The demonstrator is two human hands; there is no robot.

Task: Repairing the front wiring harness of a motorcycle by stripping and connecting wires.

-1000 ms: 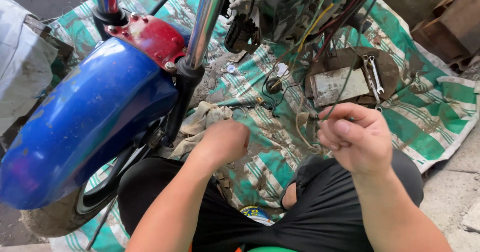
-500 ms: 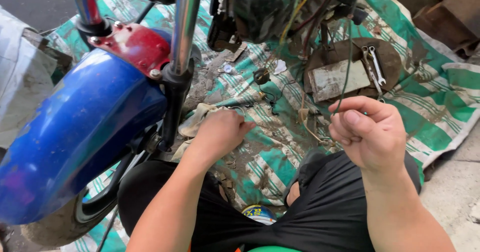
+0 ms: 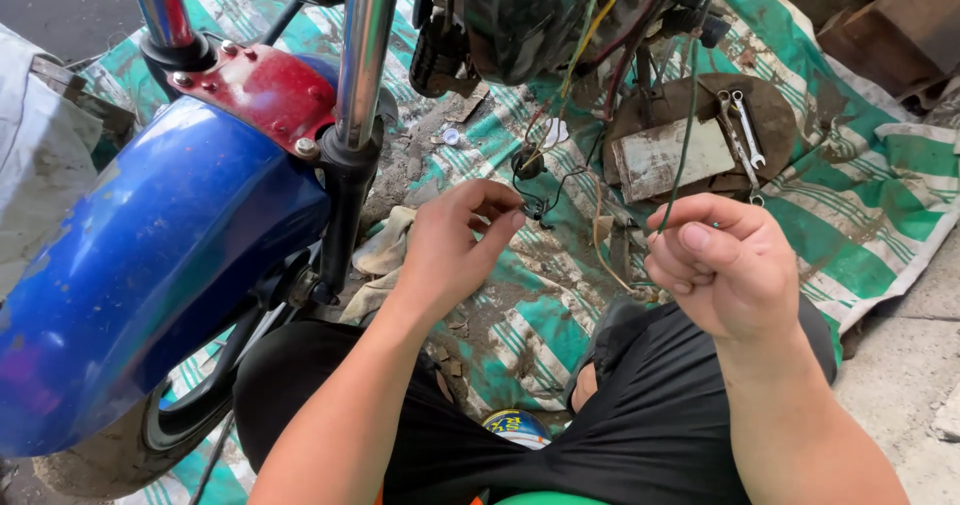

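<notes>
The person sat on the ground beside the front of a motorcycle, knees in black trousers, working on loose wiring that hung from under the headlamp housing (image 3: 520, 25). The left hand (image 3: 455, 245) was raised over the striped mat (image 3: 880, 175), thumb and forefinger closed in a pinch on the end of a thin black wire (image 3: 535, 200) with a small connector. The right hand (image 3: 725, 265) was curled into a loose fist, its thumb and fingers pinching a green wire (image 3: 685, 115) that ran up taut into the bundle of coloured wires above. So both wires were in hand, held a little apart, between the fork tube (image 3: 365, 65) and the right knee.

By the look of it, the step in hand was sorting out or matching wire ends from the harness. Any joining of the two would call for bringing the left pinch across to the right without letting the green wire go slack, and for a finer grip near the tips.

The blue fender (image 3: 140, 265) and red bracket (image 3: 265, 90) filled the left. On the mat lay a dirty rag (image 3: 385, 250), a brown round plate (image 3: 770, 115) with two spanners (image 3: 740, 130) and a grey flat panel (image 3: 670, 155).
</notes>
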